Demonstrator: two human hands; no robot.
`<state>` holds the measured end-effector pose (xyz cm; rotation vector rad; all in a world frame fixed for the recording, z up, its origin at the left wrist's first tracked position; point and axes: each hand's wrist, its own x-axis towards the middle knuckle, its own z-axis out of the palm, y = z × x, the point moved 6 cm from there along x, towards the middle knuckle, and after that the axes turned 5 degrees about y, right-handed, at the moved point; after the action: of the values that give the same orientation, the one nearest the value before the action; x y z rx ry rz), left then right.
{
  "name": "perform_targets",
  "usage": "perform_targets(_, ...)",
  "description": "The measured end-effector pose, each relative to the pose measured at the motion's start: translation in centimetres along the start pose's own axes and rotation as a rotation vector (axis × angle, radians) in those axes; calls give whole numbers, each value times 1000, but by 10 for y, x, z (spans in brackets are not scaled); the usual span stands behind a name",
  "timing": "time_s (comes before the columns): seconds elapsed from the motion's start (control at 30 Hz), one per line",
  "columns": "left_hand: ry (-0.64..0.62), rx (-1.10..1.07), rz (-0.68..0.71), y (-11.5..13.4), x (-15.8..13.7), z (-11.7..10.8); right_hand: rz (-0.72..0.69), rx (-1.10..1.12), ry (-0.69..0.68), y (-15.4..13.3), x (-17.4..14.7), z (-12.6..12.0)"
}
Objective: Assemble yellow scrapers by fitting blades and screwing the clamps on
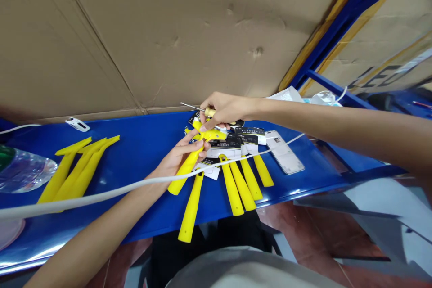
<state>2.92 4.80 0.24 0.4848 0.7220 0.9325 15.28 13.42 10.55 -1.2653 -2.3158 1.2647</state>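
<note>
One blue table [145, 139] fronts cardboard [189, 31]; left hand [175, 155] grips yellow tool [191, 162], right hand [226, 109] a screwdriver [209, 112].

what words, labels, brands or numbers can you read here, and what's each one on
"LED": on the cardboard box at far right.
Black-and-white cards under the hands: printed, too small and blurred to read.
White smartphone: nothing legible.
Yellow T-headed tool in the left hand: no readable text.

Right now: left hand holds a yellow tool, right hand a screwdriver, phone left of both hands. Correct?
No: the phone lies to their right in the head view. The left hand holds a yellow tool, the right hand a screwdriver, as stated.
</note>
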Motion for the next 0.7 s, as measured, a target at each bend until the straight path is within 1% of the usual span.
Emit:
perform_targets(0.07,5,17,-1,0,1,-2,36,39,11,3,2,0)
perform_targets(0.17,1,19,4,-1,2,-5,53,47,38,8,3,-2)
perform_targets(0.3,-30,15,-6,-4,3,-5,55,47,34,14,0,-5)
perform_targets(0.37,-36,0,-8,-4,3,-4,28,40,26,16,-2,-6)
perform_targets(0.43,-22,-16,-11,-3,2,-3,-25,4,43,16,-3,-7)
perform_targets(0.53,28,-39,-25,0,1,-4,-116,-99,118,14,-4,-13)
perform_targets(0.63,91,-83,-8,3,4,-11,-258,-296,242,7,-14,-31)
perform_targets(0.7,112,-103,17,5,7,-16,-384,-439,306,0,-33,-48)
